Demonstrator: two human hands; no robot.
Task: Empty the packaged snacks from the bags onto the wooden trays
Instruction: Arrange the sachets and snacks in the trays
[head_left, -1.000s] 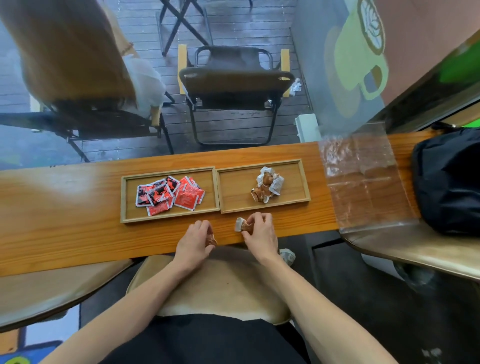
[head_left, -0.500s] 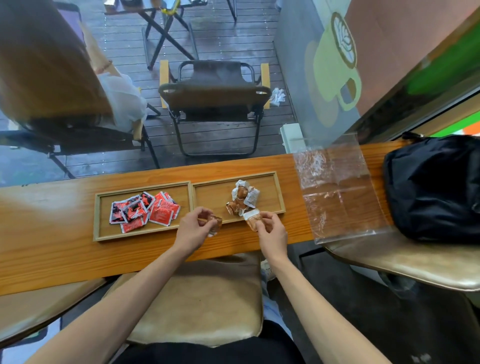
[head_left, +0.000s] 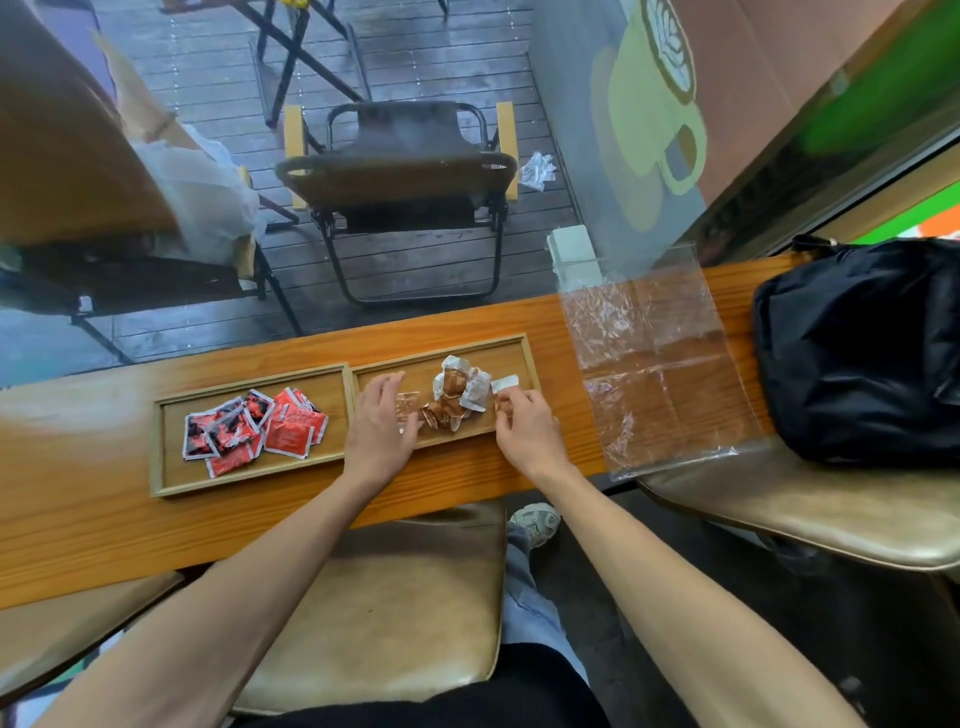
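Two wooden trays sit side by side on the wooden counter (head_left: 78, 493). The left tray (head_left: 171, 467) holds several red snack packets (head_left: 254, 428). In the right tray (head_left: 511, 349) lies a small pile of brown, clear-and-white wrapped snacks (head_left: 460, 392). My left hand (head_left: 379, 421) lies over the right tray's left half with straight fingers, and one clear-wrapped brown snack (head_left: 407, 404) sits on the tray between its thumb and forefinger. My right hand (head_left: 524, 426) is at the tray's right front corner, pinching another wrapped snack (head_left: 505, 385) whose white end sticks out above the fingers.
Flat, empty clear plastic bags (head_left: 654, 364) lie on the counter right of the trays. A black bag (head_left: 857, 348) rests at the counter's right end. Tan stools (head_left: 374, 613) stand below the counter. A glass pane runs behind it, with folding chairs (head_left: 400, 171) outside.
Both hands moved from the counter's front edge forward into the right tray, each carrying a brown snack. The left hand's fingers have straightened and its snack now lies on the tray.
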